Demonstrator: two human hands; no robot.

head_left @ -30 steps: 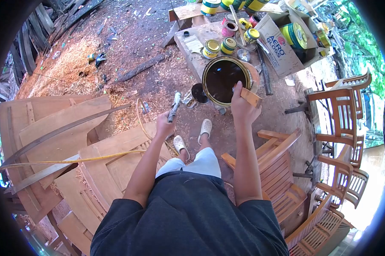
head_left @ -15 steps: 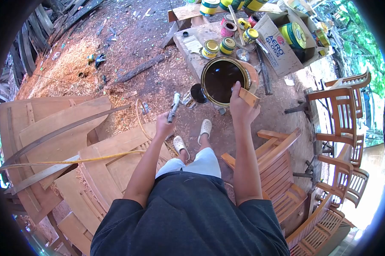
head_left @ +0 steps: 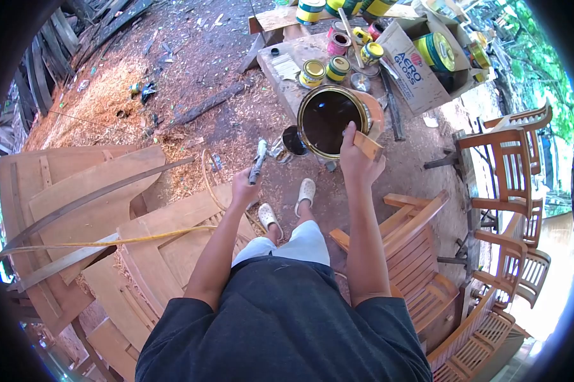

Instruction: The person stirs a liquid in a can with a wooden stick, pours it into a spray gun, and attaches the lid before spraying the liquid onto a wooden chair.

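Observation:
My left hand (head_left: 244, 189) is closed around a spray gun (head_left: 258, 160), its metal body pointing up and away from me; the cup (head_left: 293, 140) with dark liquid is beside its front end. My right hand (head_left: 361, 162) grips a large open can (head_left: 331, 121) at its near right rim. Dark brown liquid fills the can, whose wall is tan and orange on the right. A small wooden piece (head_left: 368, 146) lies against my right hand, at the can's edge. The fingers under the can are hidden.
Behind the can, a low table (head_left: 271, 63) bears small paint tins (head_left: 312, 72) and a stick. A cardboard box (head_left: 414, 70) holds larger tins. Wooden panels (head_left: 77, 204) and a yellow hose (head_left: 153, 237) lie left. A slatted chair (head_left: 414, 261) stands right, with more chairs (head_left: 513, 172) beyond.
The large can and my right hand have shifted very slightly to the left. The spray gun in my left hand has barely moved.

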